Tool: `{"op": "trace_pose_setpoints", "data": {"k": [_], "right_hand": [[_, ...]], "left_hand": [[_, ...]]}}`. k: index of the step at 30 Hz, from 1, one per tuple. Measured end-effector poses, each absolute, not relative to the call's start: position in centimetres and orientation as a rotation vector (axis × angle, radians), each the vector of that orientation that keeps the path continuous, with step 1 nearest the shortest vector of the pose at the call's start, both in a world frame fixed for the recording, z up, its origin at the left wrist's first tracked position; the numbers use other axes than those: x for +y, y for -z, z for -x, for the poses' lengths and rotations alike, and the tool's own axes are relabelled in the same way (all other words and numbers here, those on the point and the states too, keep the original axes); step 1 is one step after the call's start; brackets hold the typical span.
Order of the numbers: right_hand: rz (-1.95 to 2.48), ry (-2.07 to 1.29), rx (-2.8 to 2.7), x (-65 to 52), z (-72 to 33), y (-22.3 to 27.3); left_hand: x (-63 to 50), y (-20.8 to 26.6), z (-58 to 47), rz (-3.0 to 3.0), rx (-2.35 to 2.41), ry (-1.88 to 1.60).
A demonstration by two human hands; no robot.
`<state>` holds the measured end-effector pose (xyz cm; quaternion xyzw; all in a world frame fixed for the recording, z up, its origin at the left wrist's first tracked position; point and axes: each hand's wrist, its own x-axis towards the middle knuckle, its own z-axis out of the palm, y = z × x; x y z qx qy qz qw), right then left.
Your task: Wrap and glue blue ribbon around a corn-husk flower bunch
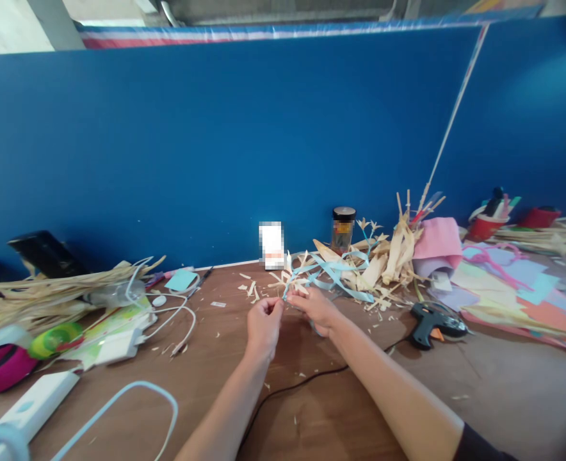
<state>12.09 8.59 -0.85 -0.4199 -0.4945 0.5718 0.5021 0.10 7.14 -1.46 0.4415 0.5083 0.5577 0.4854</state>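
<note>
My left hand [265, 326] pinches the lower end of a thin stem of pale, dried-husk flowers [296, 276] above the brown table. Close beside it, my right hand [317, 310] has its fingers closed on the same stem, where light blue shows between the fingertips. A light blue paper strip [328, 272] curls in loops just beyond my right hand; whether it joins the stem I cannot tell. The pale petals fan out above both hands. My fingers cover most of the stem.
Right of my hands lie a pile of dried husks [376, 269], a black glue gun [427, 325] with its cord crossing the table, and coloured paper [499, 282]. A lidded jar [343, 230] stands behind. Leftward are a power strip [40, 403], white cables and husk strips [72, 288].
</note>
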Motion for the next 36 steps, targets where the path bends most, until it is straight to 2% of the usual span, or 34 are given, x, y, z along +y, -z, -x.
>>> {"op": "trace_pose_setpoints", "data": {"k": [13, 22, 36], "right_hand": [[0.987, -1.268, -1.174, 8.5, -10.9, 2.0], [0.998, -1.186, -1.233, 9.1, -12.1, 1.8], [0.952, -1.247, -1.284, 9.2, -12.3, 1.7]], "left_hand": [[6.4, 1.0, 0.3, -1.672, 1.515, -1.386], [6.9, 0.6, -0.1, -0.755, 1.119, -1.159], [7.5, 0.1, 2.0, -0.754, 0.878, -0.786]]}}
